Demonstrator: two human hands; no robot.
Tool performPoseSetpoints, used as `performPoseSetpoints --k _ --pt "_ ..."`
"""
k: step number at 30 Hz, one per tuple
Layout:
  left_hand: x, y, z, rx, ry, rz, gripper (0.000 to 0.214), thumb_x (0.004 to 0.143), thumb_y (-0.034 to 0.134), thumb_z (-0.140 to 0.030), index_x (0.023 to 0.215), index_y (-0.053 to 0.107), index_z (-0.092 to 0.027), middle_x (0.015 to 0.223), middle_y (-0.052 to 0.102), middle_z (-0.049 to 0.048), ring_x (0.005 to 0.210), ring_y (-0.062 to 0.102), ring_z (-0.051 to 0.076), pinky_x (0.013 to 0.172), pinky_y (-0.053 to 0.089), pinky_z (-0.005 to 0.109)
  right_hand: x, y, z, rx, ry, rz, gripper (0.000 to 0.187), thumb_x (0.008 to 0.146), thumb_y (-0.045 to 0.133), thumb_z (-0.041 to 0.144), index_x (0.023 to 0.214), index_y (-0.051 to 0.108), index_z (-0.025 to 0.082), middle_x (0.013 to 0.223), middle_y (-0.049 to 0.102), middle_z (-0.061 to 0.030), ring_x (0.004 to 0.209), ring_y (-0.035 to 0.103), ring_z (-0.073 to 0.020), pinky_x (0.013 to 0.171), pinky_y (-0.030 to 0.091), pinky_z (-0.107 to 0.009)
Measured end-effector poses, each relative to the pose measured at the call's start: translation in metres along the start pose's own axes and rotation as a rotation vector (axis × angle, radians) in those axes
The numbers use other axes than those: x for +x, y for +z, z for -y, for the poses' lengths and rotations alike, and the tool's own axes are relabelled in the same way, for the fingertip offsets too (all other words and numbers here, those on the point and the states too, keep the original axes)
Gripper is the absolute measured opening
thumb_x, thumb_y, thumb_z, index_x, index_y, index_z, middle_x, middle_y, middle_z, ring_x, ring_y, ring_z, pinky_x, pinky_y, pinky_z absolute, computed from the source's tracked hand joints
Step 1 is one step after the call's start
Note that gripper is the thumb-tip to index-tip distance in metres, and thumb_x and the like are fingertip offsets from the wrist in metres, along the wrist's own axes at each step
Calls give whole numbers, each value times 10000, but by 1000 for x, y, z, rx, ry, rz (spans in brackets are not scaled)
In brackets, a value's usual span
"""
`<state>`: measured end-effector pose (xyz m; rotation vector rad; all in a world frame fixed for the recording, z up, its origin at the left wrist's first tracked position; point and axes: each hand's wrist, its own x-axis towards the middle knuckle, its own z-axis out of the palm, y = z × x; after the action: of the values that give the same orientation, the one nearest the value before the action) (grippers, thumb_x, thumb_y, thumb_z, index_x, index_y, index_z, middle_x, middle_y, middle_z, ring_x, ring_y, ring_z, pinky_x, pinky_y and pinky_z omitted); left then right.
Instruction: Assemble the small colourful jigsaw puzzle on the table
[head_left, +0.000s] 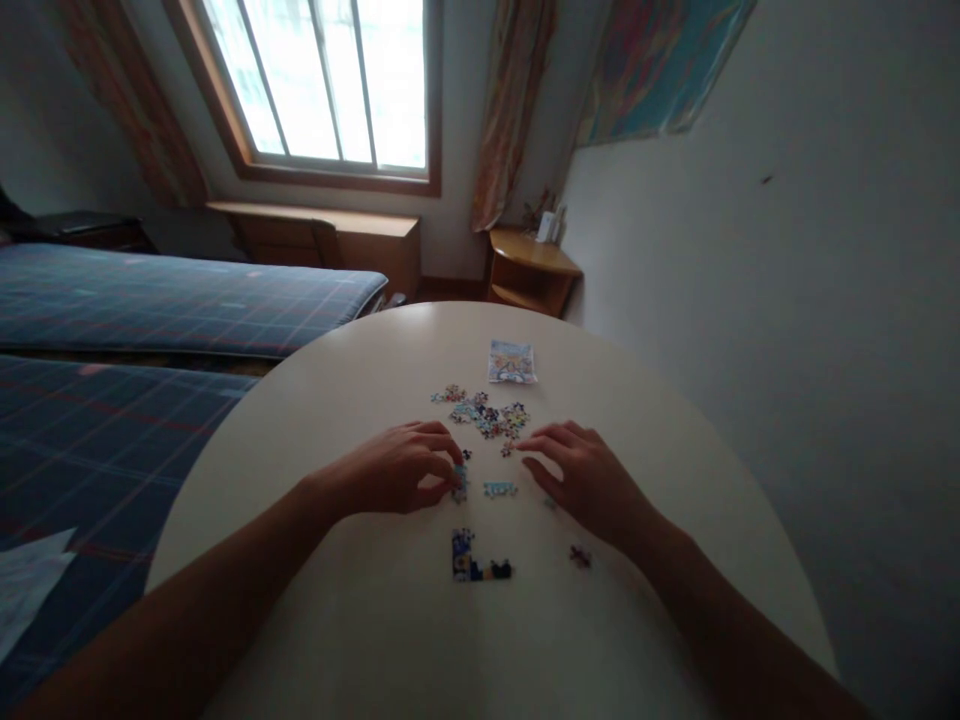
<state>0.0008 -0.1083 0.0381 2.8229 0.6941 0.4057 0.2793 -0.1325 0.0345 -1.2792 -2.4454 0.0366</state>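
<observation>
Jigsaw pieces, loose and part-joined, lying flat. Just below the frame's centre, a loose heap (489,417) of mixed colours, pale blue, dark and yellowish, its pieces touching and overlapping. Beneath it, a small reddish piece (508,449) and, to its left, a small dark piece (466,455). Lower still, a short light-blue strip (500,489), lying crosswise; left of this, a bluish section (460,492), partly covered from where I stand. Lower centre: a dark-blue L-shaped section (460,567), its upright at left, its foot running right. Lower right of centre: a reddish cluster (580,557), apart from the others.
</observation>
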Motion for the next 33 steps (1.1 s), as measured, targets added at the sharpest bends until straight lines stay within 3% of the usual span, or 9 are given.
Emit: performPoseSetpoints --k 3,7,12,18,21,24,30,33 --pt "-3 6 15 7 -103 -85 209 935 530 -250 1018 722 -264 1097 695 23 1011 614 169 893 504 320 -2 -5 -28 66 140 -35 191 927 564 256 1056 699 220 1061 695 -86 1010 608 -246 914 448 -418" --pt "-9 12 36 78 -285 -186 248 934 528 -306 1110 691 -240 1173 667 54 1076 598 201 949 494 356 -4 -2 -51 163 222 -24 254 916 570 299 1116 699 211 1120 668 -98 1055 595 -245 974 440 -416" --pt "-11 16 48 120 -416 -144 284 956 479 -368 1061 703 -229 1145 671 62 1058 600 215 952 494 363 -3 5 -61 170 248 62 227 892 586 264 1053 732 200 1082 672 -102 1002 610 -237 929 463 -391" --pt "-5 29 56 233 -607 -253 282 957 452 -323 1063 696 -230 1123 684 56 1039 609 231 924 515 381 -1 10 -71 178 344 30 208 899 566 197 1017 736 174 1015 674 -103 906 632 -203 837 490 -326" --pt "0 34 60 234 -616 -300 328 966 429 -318 1181 654 -214 1224 655 63 1131 579 237 1000 483 397 -1 13 -72 157 323 3 214 900 554 181 1021 731 174 1026 678 -104 933 626 -211 867 482 -340" --pt "3 36 62 212 -543 -258 398 991 377 -337 1313 579 -217 1358 591 39 1243 522 227 1086 419 403 0 16 -71 126 281 -17 235 906 537 177 1053 720 180 1062 678 -105 994 609 -224 920 461 -363" --pt "0 31 63 283 -614 -237 370 993 370 -342 1157 678 -220 1268 653 32 1179 566 246 1049 441 428 0 19 -69 83 280 4 251 933 523 212 1102 706 176 1118 659 -103 1046 575 -231 978 430 -377" --pt "3 32 66 284 -658 -292 380 992 382 -349 1228 640 -198 1244 662 63 1160 572 251 1022 460 426 1 19 -69 74 279 14 251 936 522 215 1107 701 174 1124 654 -104 1051 574 -226 986 423 -371"
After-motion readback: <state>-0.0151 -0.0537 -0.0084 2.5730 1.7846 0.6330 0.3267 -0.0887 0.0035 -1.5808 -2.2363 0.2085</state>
